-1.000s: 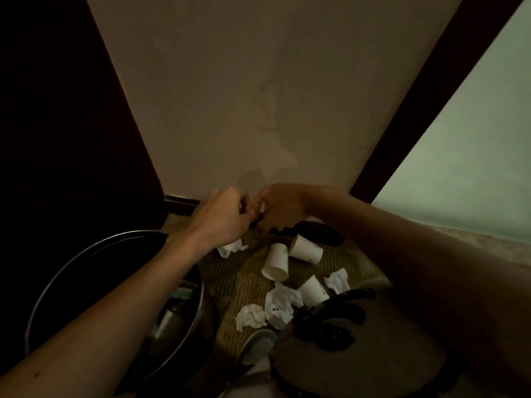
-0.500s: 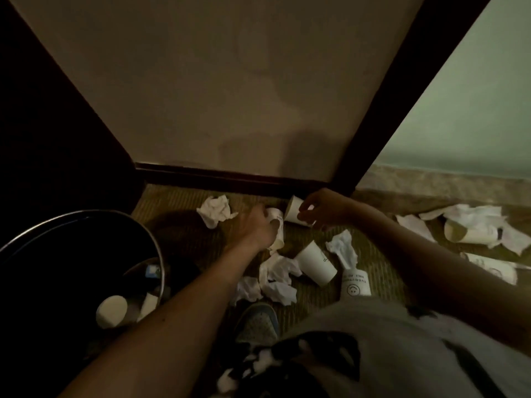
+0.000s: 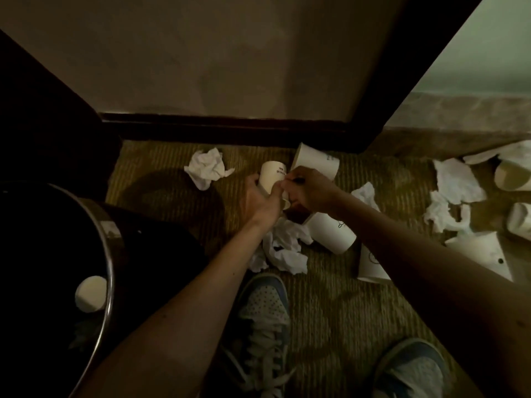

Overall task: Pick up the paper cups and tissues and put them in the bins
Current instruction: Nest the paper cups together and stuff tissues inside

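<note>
My left hand (image 3: pixel 263 199) grips a white paper cup (image 3: pixel 273 176) over the carpet. My right hand (image 3: pixel 309 192) holds a second paper cup (image 3: pixel 317 162) just beside it, near the wall. Another cup (image 3: pixel 333 232) lies on its side under my right forearm, and one more (image 3: pixel 370 265) sits partly hidden by that arm. Crumpled tissues lie at the back left (image 3: pixel 207 168), below my hands (image 3: pixel 284 248) and by my right wrist (image 3: pixel 366 193). A dark round bin (image 3: pixel 110 254) stands at the left with a cup (image 3: pixel 90 293) inside.
More cups (image 3: pixel 513 176) and tissues (image 3: pixel 457 182) litter the carpet at the right. A flattened cup (image 3: pixel 482 252) lies near them. My two shoes (image 3: pixel 264 314) stand at the bottom. A wall with a dark skirting board (image 3: pixel 224 126) closes the back; dark furniture stands at the left.
The view has tilted further down, showing my shoes. Both hands have closed on cups and drawn together; the left now grips one cup, the right another.
</note>
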Demonstrator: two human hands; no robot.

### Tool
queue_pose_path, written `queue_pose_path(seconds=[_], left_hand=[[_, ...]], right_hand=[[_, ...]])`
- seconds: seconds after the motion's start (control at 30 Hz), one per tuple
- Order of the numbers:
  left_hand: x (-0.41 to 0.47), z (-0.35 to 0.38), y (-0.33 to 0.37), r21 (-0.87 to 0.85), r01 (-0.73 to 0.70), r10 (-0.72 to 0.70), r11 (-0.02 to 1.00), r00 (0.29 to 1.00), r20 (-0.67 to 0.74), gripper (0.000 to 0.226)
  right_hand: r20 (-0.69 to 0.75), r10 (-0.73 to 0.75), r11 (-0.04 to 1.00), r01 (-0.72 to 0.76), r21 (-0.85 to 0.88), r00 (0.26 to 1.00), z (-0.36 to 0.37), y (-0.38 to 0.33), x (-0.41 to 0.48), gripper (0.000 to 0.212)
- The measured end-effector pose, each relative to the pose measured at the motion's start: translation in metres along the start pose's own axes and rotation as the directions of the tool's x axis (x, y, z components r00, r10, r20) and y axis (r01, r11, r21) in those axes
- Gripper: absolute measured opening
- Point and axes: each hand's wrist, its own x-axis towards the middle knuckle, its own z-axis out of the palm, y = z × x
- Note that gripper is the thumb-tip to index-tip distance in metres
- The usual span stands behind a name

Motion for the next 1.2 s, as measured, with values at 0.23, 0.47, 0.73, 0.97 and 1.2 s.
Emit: queue_pose_path(seconds=[0.23,0.47,0.73,0.97,1.2], left_hand=[[-0.022,-0.009,-0.004,-0.141,-0.135,0.137,0.981,0.991,0.009,0.045],[-0.048,-0.028,-0.042,0.170,-0.066,0.068,0.983,0.998,-0.005,0.056],[-0.073,0.004,-0.079,0.318,-0.125,0.087,0.940,0.987,0.134,0.099],[-0.051,0.031,-0.087,0.492,-0.446,0.284,0.748,0.885,0.370,0.077],[-0.036,0.034,-0.086,0.469,-0.459,0.332,0.755,0.884,0.330,0.038]], right_hand=[[0.018,0.147,0.964,-0.148,0.219,0.989,0.001,-0.002,0.001,0.056],[0.035,0.211,0.962,-0.214,0.168,0.977,-0.019,0.007,-0.003,0.075],[-0.045,0.234,0.952,-0.219,0.216,0.971,-0.033,0.019,-0.002,0.069],[-0.015,0.245,0.947,-0.236,0.217,0.969,-0.042,0.032,-0.005,0.043],[0.037,0.240,0.945,-0.242,0.219,0.970,-0.061,0.049,-0.014,0.045]])
